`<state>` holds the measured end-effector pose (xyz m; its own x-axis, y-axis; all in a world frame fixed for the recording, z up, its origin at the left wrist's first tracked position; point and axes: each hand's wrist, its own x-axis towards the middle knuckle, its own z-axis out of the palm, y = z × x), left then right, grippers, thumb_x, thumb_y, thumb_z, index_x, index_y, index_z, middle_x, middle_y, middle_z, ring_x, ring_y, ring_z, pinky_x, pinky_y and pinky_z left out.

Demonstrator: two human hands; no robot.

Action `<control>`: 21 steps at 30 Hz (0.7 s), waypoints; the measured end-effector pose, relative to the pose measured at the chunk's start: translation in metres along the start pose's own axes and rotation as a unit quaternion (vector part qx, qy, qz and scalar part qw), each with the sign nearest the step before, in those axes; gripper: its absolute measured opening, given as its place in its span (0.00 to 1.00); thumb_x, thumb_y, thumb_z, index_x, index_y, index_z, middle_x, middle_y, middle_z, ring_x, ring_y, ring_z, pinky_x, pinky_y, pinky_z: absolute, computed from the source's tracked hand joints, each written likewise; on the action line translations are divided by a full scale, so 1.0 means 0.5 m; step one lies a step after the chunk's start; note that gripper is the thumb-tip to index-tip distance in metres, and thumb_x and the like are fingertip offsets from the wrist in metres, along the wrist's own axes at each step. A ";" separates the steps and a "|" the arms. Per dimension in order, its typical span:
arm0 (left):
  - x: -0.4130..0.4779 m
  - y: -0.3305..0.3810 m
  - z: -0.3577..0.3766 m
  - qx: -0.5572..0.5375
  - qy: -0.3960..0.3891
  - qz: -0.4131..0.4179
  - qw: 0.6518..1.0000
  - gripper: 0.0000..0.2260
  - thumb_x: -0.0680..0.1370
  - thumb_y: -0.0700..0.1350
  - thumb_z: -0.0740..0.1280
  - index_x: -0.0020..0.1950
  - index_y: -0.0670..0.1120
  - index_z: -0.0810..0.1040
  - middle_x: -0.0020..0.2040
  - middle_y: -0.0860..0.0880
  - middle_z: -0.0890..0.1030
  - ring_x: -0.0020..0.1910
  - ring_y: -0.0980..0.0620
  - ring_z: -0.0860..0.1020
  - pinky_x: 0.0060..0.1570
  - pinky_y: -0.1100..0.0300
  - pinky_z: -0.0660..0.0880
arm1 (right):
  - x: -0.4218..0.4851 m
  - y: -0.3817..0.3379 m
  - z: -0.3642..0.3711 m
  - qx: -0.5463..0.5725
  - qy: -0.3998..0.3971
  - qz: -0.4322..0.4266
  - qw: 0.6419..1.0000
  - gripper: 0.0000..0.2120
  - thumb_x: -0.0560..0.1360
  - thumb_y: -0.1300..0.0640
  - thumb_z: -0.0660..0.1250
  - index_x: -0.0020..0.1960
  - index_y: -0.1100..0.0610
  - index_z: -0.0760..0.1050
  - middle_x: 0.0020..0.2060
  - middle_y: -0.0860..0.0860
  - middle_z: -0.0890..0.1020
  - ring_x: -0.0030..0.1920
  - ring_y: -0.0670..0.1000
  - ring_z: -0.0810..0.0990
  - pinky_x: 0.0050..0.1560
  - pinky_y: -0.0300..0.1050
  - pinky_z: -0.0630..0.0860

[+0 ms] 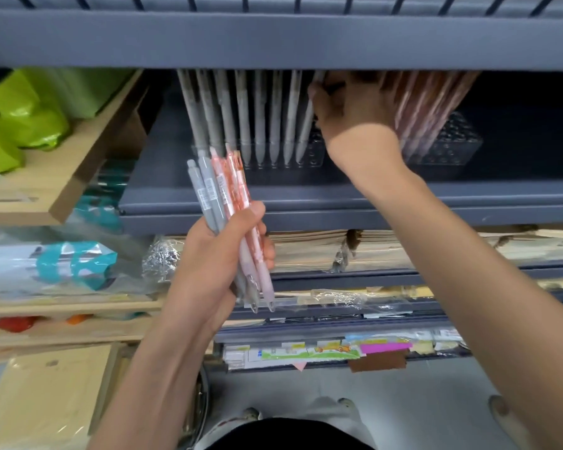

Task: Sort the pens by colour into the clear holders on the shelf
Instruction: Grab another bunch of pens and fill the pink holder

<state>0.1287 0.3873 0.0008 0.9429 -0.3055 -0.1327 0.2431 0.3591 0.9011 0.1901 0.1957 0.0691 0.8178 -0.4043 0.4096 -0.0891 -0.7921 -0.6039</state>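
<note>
Shelf (306, 196) headroom is the tight bit here. The upper shelf (273, 37) overhangs low, so the standing pens nearly reach it. I reckon anything going in has to come in tilted from the front.

At the back sits the left clear holder (309, 157) with a row of grey pens (260, 125) standing tips down. Off to its right is the right clear holder (452, 147), packed with pink pens (426, 108). Both show free holes at their right ends.

Right hand (348, 112) is up between the two holders, by far the nearer one. It looks to be pinching the top of the rightmost grey pen (307, 125), though its fingertips hide under the overhang. Left hand (221, 251) is lower, out in front of the shelf edge. It's clenched round a bundle (221, 190) of mixed grey and pink pens, long axes near upright, tips down.

Main risk, I'd guess, is knocking the neighbours while threading one in.
</note>
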 end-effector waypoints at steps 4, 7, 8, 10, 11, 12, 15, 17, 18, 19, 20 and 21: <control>0.007 -0.007 -0.004 -0.010 -0.018 -0.014 1.000 0.07 0.76 0.44 0.72 0.49 0.45 0.75 0.33 0.50 0.77 0.27 0.51 0.75 0.28 0.59 0.75 | -0.009 0.001 -0.007 -0.018 -0.001 -0.015 1.000 0.16 0.82 0.48 0.58 0.57 0.57 0.77 0.47 0.57 0.83 0.50 0.60 0.79 0.44 0.42 0.71; 0.013 -0.011 -0.006 -0.016 -0.022 -0.022 0.999 0.07 0.76 0.44 0.72 0.48 0.45 0.75 0.33 0.49 0.77 0.28 0.51 0.75 0.29 0.58 0.75 | -0.012 -0.002 -0.013 -0.039 -0.012 -0.017 0.999 0.17 0.82 0.47 0.56 0.58 0.58 0.76 0.47 0.58 0.83 0.50 0.60 0.79 0.46 0.45 0.74; 0.014 -0.012 -0.005 -0.017 -0.020 -0.023 0.999 0.07 0.75 0.44 0.72 0.47 0.45 0.76 0.33 0.49 0.77 0.27 0.51 0.76 0.28 0.58 0.75 | -0.013 -0.004 -0.014 -0.045 -0.019 -0.023 0.999 0.17 0.82 0.47 0.56 0.58 0.58 0.76 0.47 0.58 0.83 0.50 0.60 0.79 0.48 0.46 0.75; 0.015 -0.015 -0.004 -0.015 -0.017 -0.023 0.999 0.07 0.75 0.44 0.72 0.47 0.44 0.76 0.33 0.50 0.77 0.27 0.51 0.76 0.28 0.59 0.75 | -0.012 -0.007 -0.015 -0.072 -0.034 -0.044 0.996 0.18 0.83 0.47 0.54 0.59 0.58 0.75 0.47 0.58 0.83 0.51 0.61 0.79 0.49 0.47 0.74; 0.014 -0.017 -0.003 -0.013 -0.017 -0.022 1.000 0.08 0.74 0.44 0.73 0.47 0.44 0.76 0.33 0.50 0.77 0.27 0.51 0.76 0.28 0.59 0.75 | -0.011 -0.009 -0.016 -0.092 -0.039 -0.052 0.994 0.18 0.83 0.47 0.53 0.60 0.58 0.74 0.47 0.58 0.83 0.52 0.61 0.78 0.48 0.46 0.72; 0.013 -0.017 -0.004 -0.010 -0.020 -0.021 1.000 0.08 0.74 0.44 0.73 0.47 0.44 0.76 0.33 0.50 0.77 0.28 0.51 0.76 0.28 0.59 0.75 | -0.011 -0.011 -0.016 -0.111 -0.040 -0.060 0.991 0.18 0.83 0.47 0.53 0.61 0.58 0.74 0.48 0.58 0.82 0.53 0.61 0.77 0.47 0.44 0.69; 0.008 -0.018 -0.008 0.002 -0.031 -0.019 0.999 0.07 0.71 0.45 0.76 0.42 0.46 0.80 0.32 0.49 0.77 0.28 0.51 0.77 0.29 0.59 0.76 | -0.007 -0.017 -0.019 -0.133 -0.058 -0.062 0.987 0.19 0.84 0.48 0.52 0.61 0.59 0.74 0.49 0.59 0.82 0.54 0.61 0.77 0.46 0.43 0.68; 0.006 -0.016 -0.010 0.000 -0.031 -0.017 0.999 0.05 0.69 0.45 0.78 0.38 0.48 0.82 0.32 0.48 0.78 0.28 0.51 0.77 0.29 0.59 0.76 | -0.003 -0.020 -0.022 -0.143 -0.069 -0.065 0.985 0.18 0.84 0.49 0.52 0.60 0.59 0.74 0.49 0.59 0.82 0.53 0.61 0.77 0.45 0.42 0.66; 0.005 -0.015 -0.011 -0.002 -0.029 -0.017 0.999 0.05 0.68 0.45 0.78 0.37 0.49 0.83 0.32 0.48 0.78 0.28 0.51 0.77 0.29 0.59 0.76 | 0.000 -0.021 -0.022 -0.146 -0.073 -0.067 0.984 0.18 0.84 0.49 0.52 0.61 0.59 0.74 0.49 0.59 0.82 0.53 0.61 0.77 0.45 0.42 0.66; 0.004 -0.013 -0.012 -0.005 -0.028 -0.017 0.999 0.05 0.67 0.46 0.79 0.37 0.50 0.84 0.33 0.48 0.79 0.28 0.51 0.77 0.29 0.59 0.76 | 0.002 -0.023 -0.025 -0.148 -0.079 -0.064 0.984 0.18 0.84 0.50 0.52 0.61 0.59 0.74 0.49 0.59 0.82 0.54 0.61 0.77 0.46 0.42 0.66; 0.002 -0.011 -0.012 -0.006 -0.026 -0.017 0.999 0.05 0.66 0.47 0.79 0.37 0.50 0.84 0.33 0.48 0.79 0.28 0.51 0.77 0.29 0.60 0.76 | 0.004 -0.025 -0.026 -0.152 -0.084 -0.060 0.983 0.17 0.84 0.50 0.52 0.62 0.59 0.73 0.50 0.59 0.82 0.54 0.61 0.78 0.48 0.43 0.68; 0.000 -0.010 -0.012 -0.006 -0.024 -0.017 1.000 0.06 0.65 0.48 0.80 0.37 0.50 0.85 0.34 0.49 0.80 0.28 0.51 0.78 0.29 0.60 0.76 | 0.005 -0.029 -0.028 -0.154 -0.088 -0.057 0.983 0.17 0.84 0.51 0.52 0.63 0.59 0.73 0.51 0.59 0.82 0.54 0.61 0.78 0.51 0.43 0.71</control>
<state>0.1291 0.3906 -0.0062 0.9223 -0.3588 -0.1434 0.2781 0.3589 0.8910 0.1854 0.1998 0.0884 0.9154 -0.2409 0.3224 -0.1364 -0.9394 -0.3146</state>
